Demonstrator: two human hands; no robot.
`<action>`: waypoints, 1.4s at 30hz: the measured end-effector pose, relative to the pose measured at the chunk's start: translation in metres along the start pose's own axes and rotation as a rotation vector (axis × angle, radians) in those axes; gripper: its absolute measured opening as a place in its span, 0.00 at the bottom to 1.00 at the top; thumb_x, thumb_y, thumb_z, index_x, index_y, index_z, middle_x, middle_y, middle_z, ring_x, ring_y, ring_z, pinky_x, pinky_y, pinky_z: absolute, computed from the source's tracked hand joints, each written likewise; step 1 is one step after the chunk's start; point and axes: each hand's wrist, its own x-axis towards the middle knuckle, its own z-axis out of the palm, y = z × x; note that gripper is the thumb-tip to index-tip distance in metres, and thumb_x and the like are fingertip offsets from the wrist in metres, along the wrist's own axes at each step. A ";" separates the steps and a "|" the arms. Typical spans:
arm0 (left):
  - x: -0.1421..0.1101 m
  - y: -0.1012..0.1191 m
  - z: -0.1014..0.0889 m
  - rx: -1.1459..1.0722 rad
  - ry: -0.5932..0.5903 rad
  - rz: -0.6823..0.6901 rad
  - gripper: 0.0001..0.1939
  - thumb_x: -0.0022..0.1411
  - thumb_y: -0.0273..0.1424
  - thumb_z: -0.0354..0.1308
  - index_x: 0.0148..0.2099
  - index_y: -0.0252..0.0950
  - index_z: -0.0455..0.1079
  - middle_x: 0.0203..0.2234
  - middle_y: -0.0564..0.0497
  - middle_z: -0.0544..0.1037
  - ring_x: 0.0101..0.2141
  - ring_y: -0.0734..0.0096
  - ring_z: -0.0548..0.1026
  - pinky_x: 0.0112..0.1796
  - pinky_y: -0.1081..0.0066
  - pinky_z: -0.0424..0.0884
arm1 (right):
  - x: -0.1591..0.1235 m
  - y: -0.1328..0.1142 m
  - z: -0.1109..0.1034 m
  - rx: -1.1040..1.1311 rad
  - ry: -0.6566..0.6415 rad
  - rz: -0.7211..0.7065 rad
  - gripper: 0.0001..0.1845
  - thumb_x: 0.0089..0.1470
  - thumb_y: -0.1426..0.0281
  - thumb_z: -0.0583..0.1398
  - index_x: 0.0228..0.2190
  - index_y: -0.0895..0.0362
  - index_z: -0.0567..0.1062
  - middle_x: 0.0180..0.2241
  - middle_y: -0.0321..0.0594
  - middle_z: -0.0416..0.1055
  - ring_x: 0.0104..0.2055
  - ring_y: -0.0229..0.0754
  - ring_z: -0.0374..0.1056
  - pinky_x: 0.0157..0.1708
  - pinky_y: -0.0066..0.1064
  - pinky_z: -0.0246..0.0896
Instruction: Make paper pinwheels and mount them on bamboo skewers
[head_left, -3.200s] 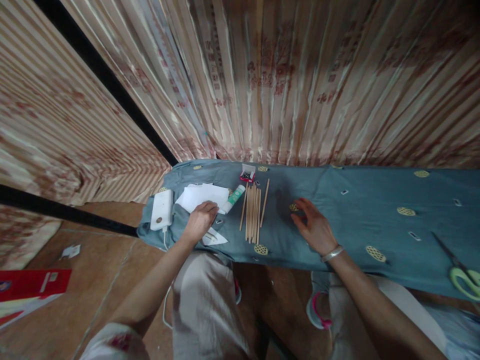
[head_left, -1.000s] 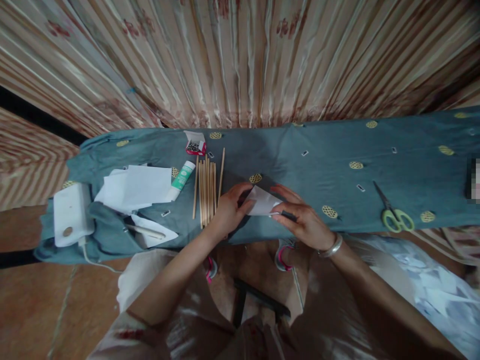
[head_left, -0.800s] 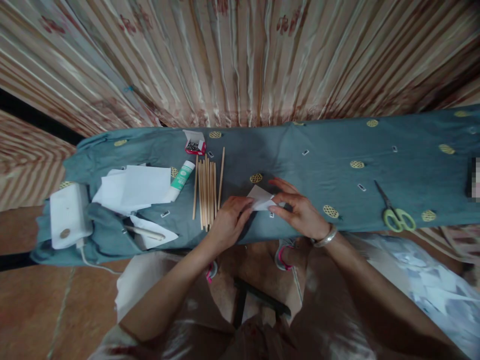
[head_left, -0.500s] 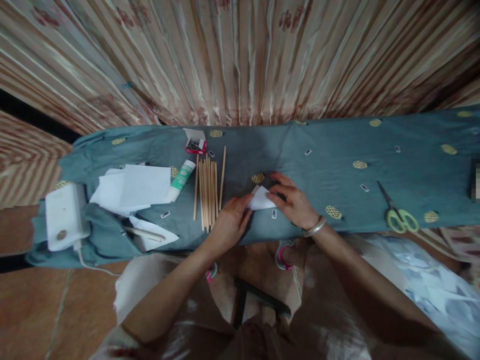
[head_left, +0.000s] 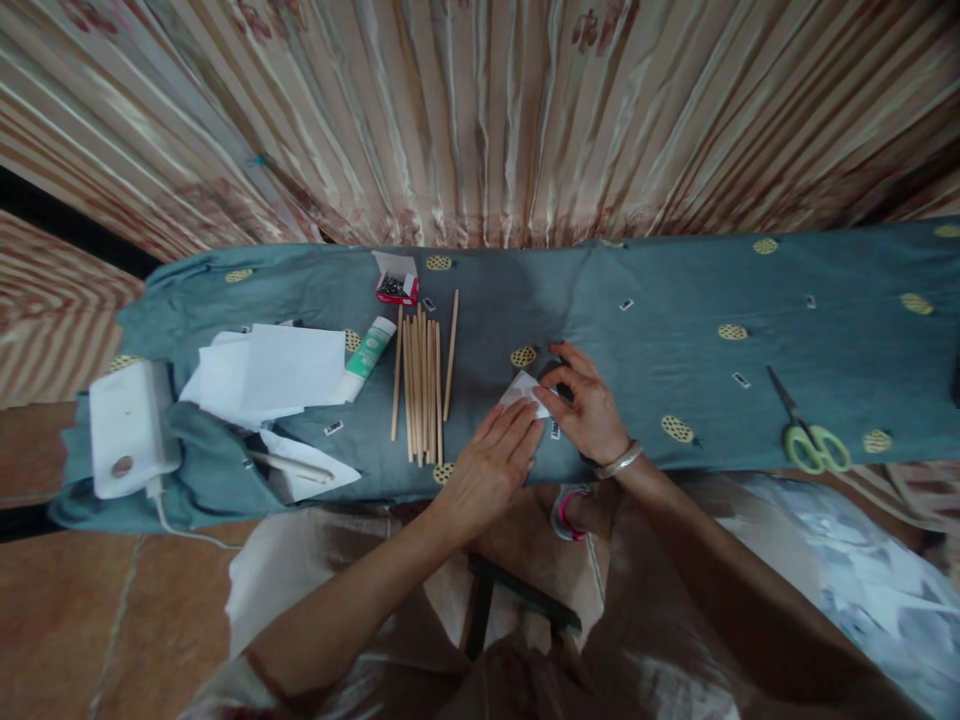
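Observation:
A small piece of folded white paper [head_left: 520, 384] lies on the cloth-covered table in front of me. My left hand [head_left: 491, 462] rests on its lower left part, fingers stretched out flat and close together. At the paper's right edge, my right hand [head_left: 591, 412] pinches it between thumb and forefinger; the other fingers are curved and raised, and a bangle circles the wrist. Part of the paper is hidden under my fingers. Left of my hands lies a row of several thin wooden sticks [head_left: 421, 385].
A glue tube [head_left: 370, 358] touches a stack of white paper sheets [head_left: 292, 368]. Behind the sticks stands an open red box [head_left: 397, 288] of small dark pieces. A white device [head_left: 131, 430] with a cord sits far left, green-handled scissors [head_left: 814, 440] far right. Curtains [head_left: 480, 120] hang behind the table.
My left hand has gone from holding the paper's left edge to lying flat over its lower part. My right hand stays at the right edge. The view has shifted slightly.

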 end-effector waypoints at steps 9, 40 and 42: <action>-0.003 0.001 0.004 0.000 -0.064 -0.034 0.24 0.70 0.31 0.48 0.64 0.24 0.57 0.63 0.31 0.63 0.67 0.53 0.53 0.63 0.49 0.60 | -0.001 -0.006 0.005 -0.012 0.045 0.050 0.06 0.55 0.65 0.60 0.29 0.53 0.74 0.57 0.49 0.68 0.64 0.54 0.59 0.60 0.54 0.55; -0.001 -0.001 0.006 -0.018 -0.119 -0.062 0.29 0.69 0.35 0.51 0.65 0.21 0.53 0.63 0.29 0.62 0.66 0.50 0.56 0.63 0.50 0.58 | -0.006 -0.009 0.002 -0.060 0.067 0.039 0.10 0.57 0.61 0.59 0.36 0.53 0.73 0.57 0.50 0.67 0.64 0.54 0.58 0.62 0.51 0.55; -0.001 -0.001 0.006 -0.022 -0.120 -0.061 0.30 0.69 0.35 0.50 0.66 0.22 0.52 0.63 0.29 0.62 0.66 0.51 0.55 0.63 0.50 0.58 | -0.012 -0.010 -0.001 -0.082 0.076 0.034 0.15 0.57 0.57 0.60 0.40 0.54 0.73 0.57 0.53 0.66 0.64 0.55 0.58 0.62 0.52 0.55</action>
